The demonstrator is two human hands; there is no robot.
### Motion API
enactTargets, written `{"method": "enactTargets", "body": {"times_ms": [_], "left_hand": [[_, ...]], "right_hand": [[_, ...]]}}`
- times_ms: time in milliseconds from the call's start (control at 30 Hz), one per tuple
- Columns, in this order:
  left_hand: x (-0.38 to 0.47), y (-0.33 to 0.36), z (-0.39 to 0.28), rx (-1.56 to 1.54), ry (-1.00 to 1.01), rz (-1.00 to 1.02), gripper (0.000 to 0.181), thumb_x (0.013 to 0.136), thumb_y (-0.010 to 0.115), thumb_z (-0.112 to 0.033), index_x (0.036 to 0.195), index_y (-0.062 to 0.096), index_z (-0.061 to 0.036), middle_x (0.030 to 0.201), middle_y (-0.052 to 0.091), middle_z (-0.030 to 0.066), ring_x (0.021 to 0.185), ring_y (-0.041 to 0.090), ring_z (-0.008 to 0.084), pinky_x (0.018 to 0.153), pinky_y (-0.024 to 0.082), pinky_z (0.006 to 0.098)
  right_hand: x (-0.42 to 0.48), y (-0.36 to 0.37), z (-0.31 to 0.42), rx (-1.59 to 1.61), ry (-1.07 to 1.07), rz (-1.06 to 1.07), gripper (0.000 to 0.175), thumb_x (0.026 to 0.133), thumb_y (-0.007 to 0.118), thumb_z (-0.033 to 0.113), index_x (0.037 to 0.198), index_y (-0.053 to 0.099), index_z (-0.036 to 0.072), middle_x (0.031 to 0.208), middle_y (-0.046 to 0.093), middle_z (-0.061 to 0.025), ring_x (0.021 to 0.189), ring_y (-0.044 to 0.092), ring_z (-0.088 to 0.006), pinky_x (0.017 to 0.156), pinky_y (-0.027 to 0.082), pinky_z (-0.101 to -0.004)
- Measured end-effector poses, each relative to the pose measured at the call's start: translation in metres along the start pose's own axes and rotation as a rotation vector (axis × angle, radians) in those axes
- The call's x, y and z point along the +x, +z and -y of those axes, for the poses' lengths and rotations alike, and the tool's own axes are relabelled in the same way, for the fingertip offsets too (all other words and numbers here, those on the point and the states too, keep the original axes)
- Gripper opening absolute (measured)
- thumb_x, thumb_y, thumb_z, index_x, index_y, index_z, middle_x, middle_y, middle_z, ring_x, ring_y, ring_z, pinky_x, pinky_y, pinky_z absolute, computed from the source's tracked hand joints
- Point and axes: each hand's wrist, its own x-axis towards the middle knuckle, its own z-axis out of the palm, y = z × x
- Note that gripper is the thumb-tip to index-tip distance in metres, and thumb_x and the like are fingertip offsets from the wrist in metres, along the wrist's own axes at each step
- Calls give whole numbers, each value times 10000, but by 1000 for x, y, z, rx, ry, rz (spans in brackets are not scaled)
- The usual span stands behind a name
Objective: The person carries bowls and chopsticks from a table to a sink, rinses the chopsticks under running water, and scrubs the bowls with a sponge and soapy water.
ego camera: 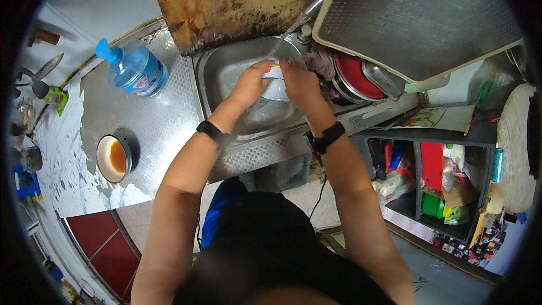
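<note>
Both hands are over a stainless steel sink (220, 72), holding a white bowl (277, 89) with coloured marks near its rim. My left hand (250, 82) grips the bowl's left side, and my right hand (300, 82) grips its right side. Water runs from the metal faucet (314, 6) down behind the hands. Whether the stream enters the bowl is hidden by the fingers. On the metal counter to the left stands a blue plastic bottle (142, 70) with a cut or folded top. Nearer to me, a bowl (114, 159) holds an orange-brown liquid.
A stained wooden board (237, 4) leans behind the sink. A large metal tray (415, 17) stands at the right, above a red round pan or lid (360, 76) and a grey cloth (319, 61). Lower right is a dark shelf unit (417, 169) with bags and a green container.
</note>
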Motion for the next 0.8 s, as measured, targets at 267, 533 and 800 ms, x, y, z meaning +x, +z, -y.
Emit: {"method": "enactTargets", "body": {"times_ms": [267, 533, 800], "left_hand": [[-30, -22, 15, -728, -757, 84, 438, 806, 588, -196, 1185, 460, -15, 1000, 598, 124, 861, 611, 225, 642, 534, 341], [-49, -49, -20, -319, -497, -258, 501, 698, 468, 10, 1196, 411, 3, 1092, 522, 240, 867, 605, 335, 657, 525, 410], [-77, -88, -53, 529, -156, -178, 540, 703, 473, 29, 1227, 356, -35, 1271, 340, 243, 930, 524, 443, 806, 440, 455]], "right_hand": [[-1, 40, -27, 709, 424, 37, 501, 725, 487, 13, 1220, 409, 36, 1041, 560, -246, 874, 599, -342, 610, 533, -388], [-13, 76, 20, 1686, 793, 276, 489, 811, 527, 135, 1241, 339, -3, 1155, 488, -184, 900, 588, -321, 628, 568, -418], [-41, 103, 52, 497, 253, -28, 478, 807, 572, 141, 1223, 372, 16, 1137, 443, -197, 930, 551, -301, 772, 465, -360]]}}
